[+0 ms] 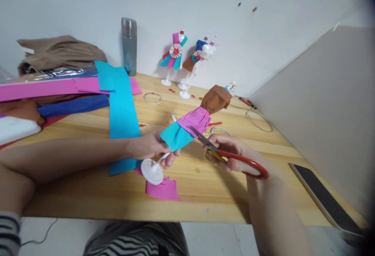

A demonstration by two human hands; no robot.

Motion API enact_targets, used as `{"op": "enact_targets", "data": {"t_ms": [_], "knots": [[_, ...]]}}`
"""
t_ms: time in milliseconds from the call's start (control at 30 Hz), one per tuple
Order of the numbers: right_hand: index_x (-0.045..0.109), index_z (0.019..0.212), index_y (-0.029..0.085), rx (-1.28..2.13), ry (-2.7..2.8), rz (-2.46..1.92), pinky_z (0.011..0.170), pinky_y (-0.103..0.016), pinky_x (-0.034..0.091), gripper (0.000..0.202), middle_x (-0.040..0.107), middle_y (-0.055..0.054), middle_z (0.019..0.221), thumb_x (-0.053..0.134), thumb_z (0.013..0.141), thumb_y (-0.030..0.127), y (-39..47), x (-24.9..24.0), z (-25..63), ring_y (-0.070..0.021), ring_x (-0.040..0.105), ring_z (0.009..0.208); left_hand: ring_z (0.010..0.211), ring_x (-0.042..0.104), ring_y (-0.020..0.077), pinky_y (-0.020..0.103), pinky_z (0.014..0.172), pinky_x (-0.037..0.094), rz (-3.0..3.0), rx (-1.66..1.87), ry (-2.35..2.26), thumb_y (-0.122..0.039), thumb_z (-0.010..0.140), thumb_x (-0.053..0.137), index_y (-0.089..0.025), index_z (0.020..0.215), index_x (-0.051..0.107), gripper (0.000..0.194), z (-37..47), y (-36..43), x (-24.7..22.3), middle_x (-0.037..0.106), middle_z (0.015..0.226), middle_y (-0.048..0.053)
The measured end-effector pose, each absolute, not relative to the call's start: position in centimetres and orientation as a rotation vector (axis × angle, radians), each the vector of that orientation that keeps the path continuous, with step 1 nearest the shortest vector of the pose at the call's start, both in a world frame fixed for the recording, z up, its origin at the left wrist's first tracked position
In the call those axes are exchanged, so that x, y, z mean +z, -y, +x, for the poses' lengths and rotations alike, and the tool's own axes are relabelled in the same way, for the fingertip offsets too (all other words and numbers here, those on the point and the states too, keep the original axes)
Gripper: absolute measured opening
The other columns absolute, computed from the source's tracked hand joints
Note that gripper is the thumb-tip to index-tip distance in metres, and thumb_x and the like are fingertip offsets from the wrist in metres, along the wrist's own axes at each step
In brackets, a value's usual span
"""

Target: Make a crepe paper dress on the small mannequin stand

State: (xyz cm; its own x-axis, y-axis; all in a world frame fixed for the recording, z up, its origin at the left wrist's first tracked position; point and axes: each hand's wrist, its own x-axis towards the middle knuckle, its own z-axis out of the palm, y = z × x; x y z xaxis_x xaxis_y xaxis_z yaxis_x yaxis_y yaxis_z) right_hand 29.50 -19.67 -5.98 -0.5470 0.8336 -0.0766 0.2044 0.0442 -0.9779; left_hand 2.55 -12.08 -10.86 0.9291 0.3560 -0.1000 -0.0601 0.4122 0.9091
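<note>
My left hand [156, 146] is closed around the lower part of a small dress form [195, 118], tilted with its round white base [151, 171] toward me. Crepe paper dresses it: brown at the top, a pink layer gathered below, and turquoise at the bottom. In my right hand [231, 150] is a pair of scissors [244, 162] with red and yellow handles. Their blades lie at the pink and turquoise layers, and whether they touch the paper I cannot tell. A pink crepe paper scrap [163, 189] rests on the table below the base.
A turquoise crepe paper strip [123, 111] crosses the wooden table [205, 197] beside stacked coloured paper [52, 88]. Behind stand a flask [129, 47] and several dressed forms [175, 51]. A phone [324, 197] lies at right, and a cable [260, 120] near the wall.
</note>
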Motion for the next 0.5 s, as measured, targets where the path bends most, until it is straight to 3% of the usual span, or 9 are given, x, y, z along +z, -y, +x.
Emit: {"op": "enact_targets", "data": {"t_ms": [333,500], "knots": [[0.061,0.099,0.021,1.541,1.787,-0.969,0.052,-0.026,0.031,0.053,0.050,0.004,0.067,0.072,0.074,0.067,19.6,-6.0,29.1,-0.0089,0.040,0.053,0.048,0.052,0.0083,0.023,0.055,0.041,1.153,0.298,-0.271,-0.029,0.086,0.066,-0.012,0.083,0.056,0.020,2.6,12.1,-11.1,0.062,0.058,0.000],[0.061,0.093,0.020,1.529,1.760,-0.983,0.048,-0.024,0.030,0.057,0.051,0.003,0.068,0.073,0.069,0.070,19.5,-5.7,28.6,-0.0092,0.041,0.054,0.051,0.054,0.0091,0.024,0.057,0.042,1.156,0.268,-0.219,-0.033,0.088,0.065,-0.011,0.084,0.056,0.024,2.8,11.7,-12.1,0.060,0.055,-0.001]]}}
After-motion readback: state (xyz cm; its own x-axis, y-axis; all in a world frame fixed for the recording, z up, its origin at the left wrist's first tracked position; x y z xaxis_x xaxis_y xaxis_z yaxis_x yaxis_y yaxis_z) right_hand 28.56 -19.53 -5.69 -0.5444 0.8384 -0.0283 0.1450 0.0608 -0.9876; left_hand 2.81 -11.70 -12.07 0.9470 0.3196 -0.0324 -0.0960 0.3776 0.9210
